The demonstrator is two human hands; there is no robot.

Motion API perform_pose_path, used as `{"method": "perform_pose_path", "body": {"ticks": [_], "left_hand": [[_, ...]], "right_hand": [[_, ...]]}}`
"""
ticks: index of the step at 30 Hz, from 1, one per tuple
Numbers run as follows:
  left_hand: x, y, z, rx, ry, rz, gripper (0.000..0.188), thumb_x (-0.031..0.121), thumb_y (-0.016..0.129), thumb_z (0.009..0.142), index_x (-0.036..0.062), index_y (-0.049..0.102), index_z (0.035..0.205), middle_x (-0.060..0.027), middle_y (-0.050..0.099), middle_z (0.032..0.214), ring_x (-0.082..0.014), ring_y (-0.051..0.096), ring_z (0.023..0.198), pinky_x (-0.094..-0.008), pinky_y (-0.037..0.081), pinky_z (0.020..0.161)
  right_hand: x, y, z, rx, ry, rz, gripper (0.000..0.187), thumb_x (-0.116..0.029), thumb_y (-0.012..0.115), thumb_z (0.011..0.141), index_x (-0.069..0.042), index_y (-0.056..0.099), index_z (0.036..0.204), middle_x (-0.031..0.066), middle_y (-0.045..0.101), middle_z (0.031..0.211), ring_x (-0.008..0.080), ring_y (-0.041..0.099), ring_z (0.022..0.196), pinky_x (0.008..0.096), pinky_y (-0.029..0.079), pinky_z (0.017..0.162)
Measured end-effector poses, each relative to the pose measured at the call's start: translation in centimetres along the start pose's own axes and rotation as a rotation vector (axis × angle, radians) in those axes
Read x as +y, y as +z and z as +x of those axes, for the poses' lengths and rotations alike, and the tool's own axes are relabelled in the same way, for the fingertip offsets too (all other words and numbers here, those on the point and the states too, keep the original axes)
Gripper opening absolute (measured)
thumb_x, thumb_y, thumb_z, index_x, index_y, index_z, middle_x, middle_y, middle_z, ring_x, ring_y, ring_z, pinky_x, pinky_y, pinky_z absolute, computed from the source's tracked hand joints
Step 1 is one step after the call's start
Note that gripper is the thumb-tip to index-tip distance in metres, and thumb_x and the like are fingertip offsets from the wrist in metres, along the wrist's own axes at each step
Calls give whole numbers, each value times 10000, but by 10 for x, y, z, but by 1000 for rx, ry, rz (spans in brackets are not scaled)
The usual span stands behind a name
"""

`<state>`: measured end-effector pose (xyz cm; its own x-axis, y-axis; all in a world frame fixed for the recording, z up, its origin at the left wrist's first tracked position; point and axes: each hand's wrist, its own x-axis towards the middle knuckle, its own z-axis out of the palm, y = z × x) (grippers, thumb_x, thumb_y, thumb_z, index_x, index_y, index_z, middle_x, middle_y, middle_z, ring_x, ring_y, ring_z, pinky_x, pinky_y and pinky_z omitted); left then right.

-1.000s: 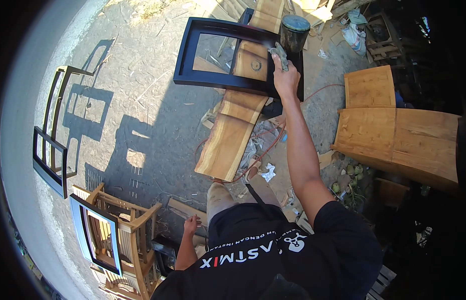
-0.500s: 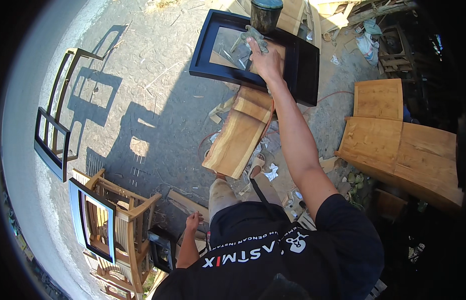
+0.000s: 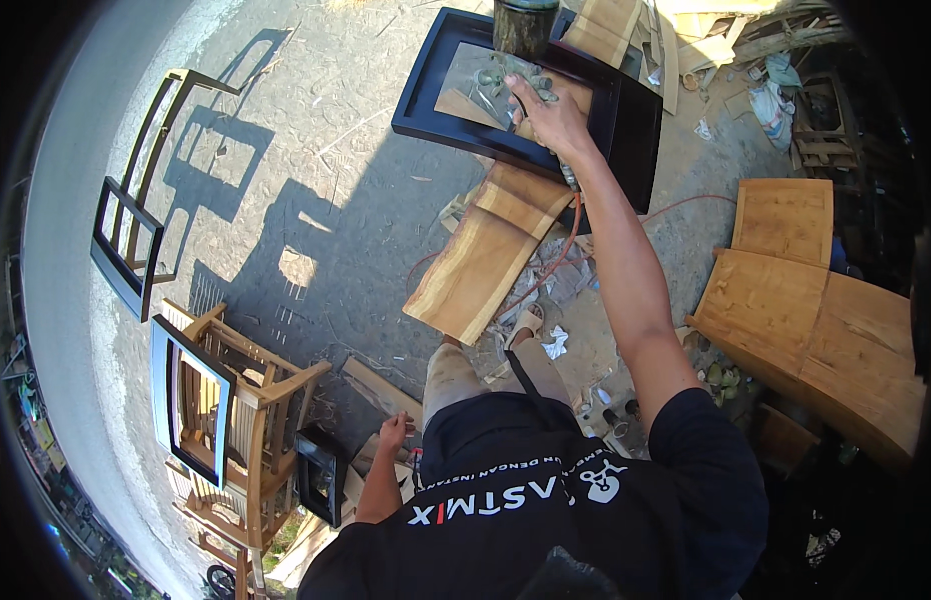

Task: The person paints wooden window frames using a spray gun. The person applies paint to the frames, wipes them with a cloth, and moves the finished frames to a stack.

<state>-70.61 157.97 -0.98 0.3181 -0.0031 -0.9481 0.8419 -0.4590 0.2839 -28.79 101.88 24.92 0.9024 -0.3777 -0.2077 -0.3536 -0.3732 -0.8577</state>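
Observation:
My right hand [image 3: 553, 118] is closed around a spray gun [image 3: 525, 80] with a dark cup [image 3: 525, 28] on top. An orange hose [image 3: 573, 235] runs down from its handle. Below the gun lies a glossy black frame [image 3: 420, 105] with a rectangular opening, through which wood and ground show. It rests over a long wooden slab [image 3: 490, 255] with a wavy edge. Low beside my left leg hangs my left hand [image 3: 395, 432], its fingers loosely bent and apart, with nothing visible in them.
Wooden cabinets [image 3: 785, 270] stand on the right. On the left, black frames [image 3: 190, 400] lean on a slatted wooden chair [image 3: 270, 390] and another wooden frame [image 3: 150, 150]. Scrap paper [image 3: 555, 342] and offcuts lie around my feet. A small black frame [image 3: 320, 475] stands near my left arm.
The view has shifted, so most things sit further right. My right hand stays over the black frame with the spray gun, its wrist turned slightly; more of the orange hose now shows.

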Motion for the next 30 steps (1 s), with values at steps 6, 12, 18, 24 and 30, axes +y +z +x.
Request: {"method": "perform_pose_path", "body": {"ticks": [6,12,18,24,30], "left_hand": [[16,12,-1,-22,6,-30,501,412,501,1041,-49,697,1036,-182,731,845,-245,724,736,-361,598,695],[19,13,-2,-12,27,26,490,413,500,1040,-34,701,1039,-170,736,849,-239,727,725,-352,584,677],[5,3,4,-8,31,7,488,412,501,1039,-30,708,1035,-170,740,847,-236,730,725,-343,582,667],[-4,-10,2,4,23,6,489,390,493,1046,-52,703,1037,-191,734,856,-254,729,738,-354,606,691],[8,-21,2,-66,13,18,504,414,485,1050,-42,700,1054,-178,735,884,-250,730,775,-346,594,697]], "right_hand": [[3,-17,-33,-197,49,17,590,-627,627,919,-47,714,981,34,634,668,111,523,605,311,423,586],[13,-27,-25,-163,-28,-71,569,-595,627,938,-30,656,881,20,602,673,95,481,552,266,390,518],[6,-12,-4,3,-87,-14,643,-629,602,930,4,700,869,42,596,656,148,558,676,319,464,695],[6,-10,28,164,-58,-155,603,-626,601,925,-46,747,1006,86,666,697,198,662,752,342,501,789],[14,13,24,338,-75,-167,563,-589,615,917,-55,745,1039,283,706,925,493,659,947,481,518,870]]}}
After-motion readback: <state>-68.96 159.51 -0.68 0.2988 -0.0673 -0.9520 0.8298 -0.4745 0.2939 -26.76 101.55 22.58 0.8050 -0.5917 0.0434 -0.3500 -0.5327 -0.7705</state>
